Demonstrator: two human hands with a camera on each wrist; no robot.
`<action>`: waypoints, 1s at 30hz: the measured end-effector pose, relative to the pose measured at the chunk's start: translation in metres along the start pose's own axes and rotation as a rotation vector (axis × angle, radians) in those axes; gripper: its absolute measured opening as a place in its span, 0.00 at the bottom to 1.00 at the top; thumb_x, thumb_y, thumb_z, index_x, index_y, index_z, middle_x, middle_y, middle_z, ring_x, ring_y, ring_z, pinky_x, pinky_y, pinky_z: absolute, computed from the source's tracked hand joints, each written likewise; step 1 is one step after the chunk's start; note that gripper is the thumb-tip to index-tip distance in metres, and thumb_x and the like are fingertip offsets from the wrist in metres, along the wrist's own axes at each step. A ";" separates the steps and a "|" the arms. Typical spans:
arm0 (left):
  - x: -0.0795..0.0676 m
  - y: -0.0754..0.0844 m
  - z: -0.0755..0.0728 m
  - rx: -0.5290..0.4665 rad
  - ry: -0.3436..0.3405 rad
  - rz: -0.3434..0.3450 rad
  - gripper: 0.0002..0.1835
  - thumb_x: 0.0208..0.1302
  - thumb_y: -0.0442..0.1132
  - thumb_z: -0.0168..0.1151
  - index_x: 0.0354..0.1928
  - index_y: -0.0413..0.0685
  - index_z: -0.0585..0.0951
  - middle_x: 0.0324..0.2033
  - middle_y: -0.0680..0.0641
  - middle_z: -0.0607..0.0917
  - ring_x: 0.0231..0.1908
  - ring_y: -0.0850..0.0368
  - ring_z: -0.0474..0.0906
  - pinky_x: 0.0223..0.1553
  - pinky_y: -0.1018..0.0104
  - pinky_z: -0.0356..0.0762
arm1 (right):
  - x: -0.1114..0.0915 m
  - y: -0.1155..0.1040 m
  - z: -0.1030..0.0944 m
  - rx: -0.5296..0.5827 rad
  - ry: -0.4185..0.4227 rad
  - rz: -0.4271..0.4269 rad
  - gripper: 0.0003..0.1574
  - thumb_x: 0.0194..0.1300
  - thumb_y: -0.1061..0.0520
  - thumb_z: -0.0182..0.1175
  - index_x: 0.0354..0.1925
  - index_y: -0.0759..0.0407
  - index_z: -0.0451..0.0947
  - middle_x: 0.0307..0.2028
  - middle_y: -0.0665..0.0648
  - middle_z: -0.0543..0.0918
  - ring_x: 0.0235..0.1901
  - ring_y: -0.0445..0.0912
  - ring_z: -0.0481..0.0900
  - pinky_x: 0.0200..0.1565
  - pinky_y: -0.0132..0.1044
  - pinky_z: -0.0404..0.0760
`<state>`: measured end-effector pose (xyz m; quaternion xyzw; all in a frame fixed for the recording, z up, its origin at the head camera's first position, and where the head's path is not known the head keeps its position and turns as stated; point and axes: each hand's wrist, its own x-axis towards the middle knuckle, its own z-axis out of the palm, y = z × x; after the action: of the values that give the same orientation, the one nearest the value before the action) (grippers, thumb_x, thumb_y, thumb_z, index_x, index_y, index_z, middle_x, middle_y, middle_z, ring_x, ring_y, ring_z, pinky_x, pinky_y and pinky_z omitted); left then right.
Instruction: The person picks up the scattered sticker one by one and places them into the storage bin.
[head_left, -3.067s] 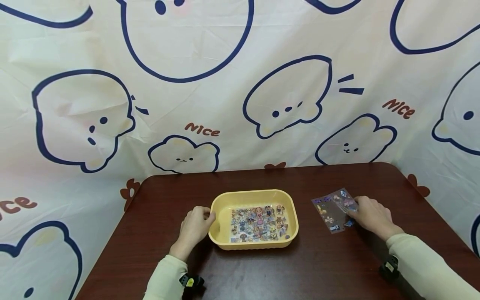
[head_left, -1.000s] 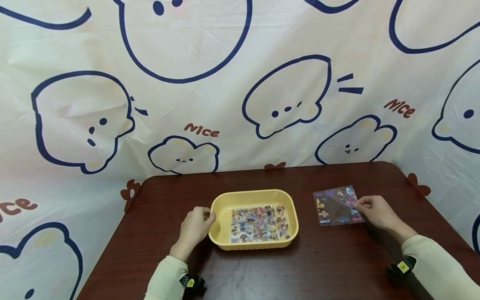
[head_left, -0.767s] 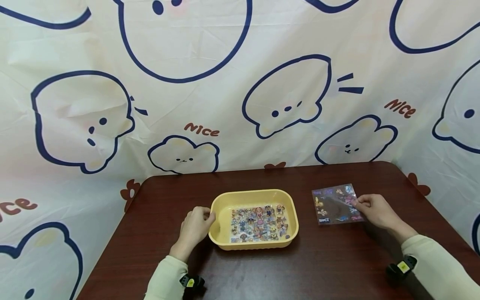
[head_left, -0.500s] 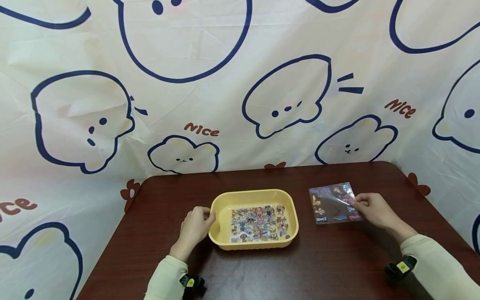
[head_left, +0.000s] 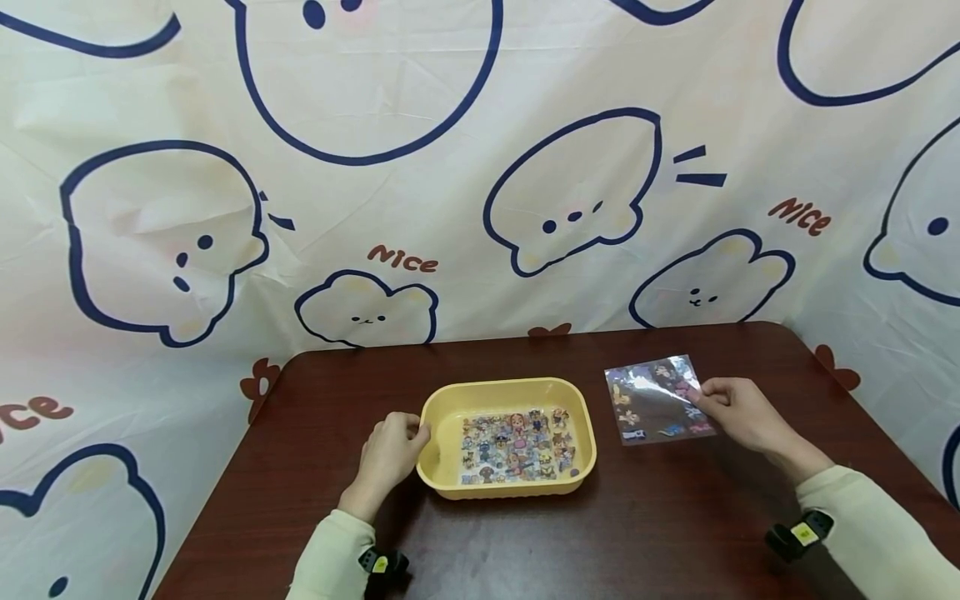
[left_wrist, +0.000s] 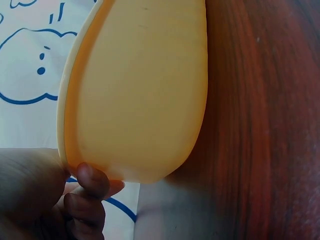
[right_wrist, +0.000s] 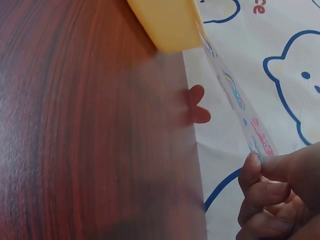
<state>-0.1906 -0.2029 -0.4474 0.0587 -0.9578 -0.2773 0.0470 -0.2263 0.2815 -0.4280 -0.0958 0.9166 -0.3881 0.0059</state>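
A yellow plastic tray [head_left: 506, 492] sits on the table, with a sheet of small cartoon character stickers [head_left: 517, 450] lying flat inside it. My left hand [head_left: 388, 457] pinches the tray's left rim between thumb and fingers; the left wrist view shows the fingertips [left_wrist: 92, 180] on the tray wall. To the right of the tray, my right hand [head_left: 742, 414] pinches a clear sticker sheet [head_left: 652, 404] by its right edge. The right wrist view shows that sheet [right_wrist: 235, 95] nearly edge-on, raised above the table, with the thumb and curled fingers at its near end.
The dark brown wooden table [head_left: 525, 550] extends around the tray and under both arms. A white cloth [head_left: 450, 208] with blue cartoon outlines hangs behind and along the sides. Wrist cameras [head_left: 801, 535] are strapped over both sleeves.
My right hand has shifted its hold on the clear sheet, which has turned straighter, and has moved it leftward and up towards the tray. The left hand and the tray stay put.
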 end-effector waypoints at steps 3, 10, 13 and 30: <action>0.000 0.000 0.000 0.000 -0.001 -0.002 0.15 0.67 0.42 0.60 0.46 0.42 0.88 0.34 0.48 0.91 0.32 0.57 0.85 0.34 0.54 0.80 | 0.000 -0.005 0.000 0.004 0.001 -0.020 0.18 0.77 0.53 0.55 0.38 0.68 0.79 0.16 0.47 0.64 0.17 0.38 0.62 0.19 0.33 0.64; 0.001 0.000 0.001 0.001 0.002 -0.004 0.14 0.66 0.44 0.60 0.45 0.44 0.89 0.34 0.49 0.91 0.32 0.57 0.84 0.34 0.55 0.79 | -0.001 -0.016 -0.001 0.023 0.002 -0.049 0.16 0.76 0.54 0.56 0.38 0.67 0.79 0.16 0.47 0.64 0.16 0.38 0.61 0.19 0.33 0.63; 0.001 0.000 0.001 -0.002 -0.006 -0.010 0.15 0.67 0.44 0.60 0.46 0.43 0.88 0.34 0.48 0.91 0.31 0.58 0.84 0.33 0.56 0.79 | -0.003 -0.022 0.000 0.033 -0.003 -0.047 0.16 0.76 0.54 0.56 0.38 0.67 0.78 0.16 0.47 0.64 0.15 0.38 0.61 0.18 0.34 0.63; 0.001 0.000 0.000 0.002 -0.005 -0.006 0.16 0.67 0.43 0.60 0.48 0.41 0.88 0.33 0.49 0.91 0.30 0.58 0.83 0.32 0.57 0.78 | -0.007 -0.040 0.011 0.090 -0.016 -0.097 0.14 0.75 0.56 0.57 0.37 0.67 0.79 0.15 0.47 0.64 0.14 0.38 0.61 0.17 0.34 0.64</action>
<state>-0.1917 -0.2031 -0.4474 0.0607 -0.9581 -0.2765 0.0437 -0.2119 0.2479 -0.4077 -0.1432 0.8924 -0.4278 -0.0012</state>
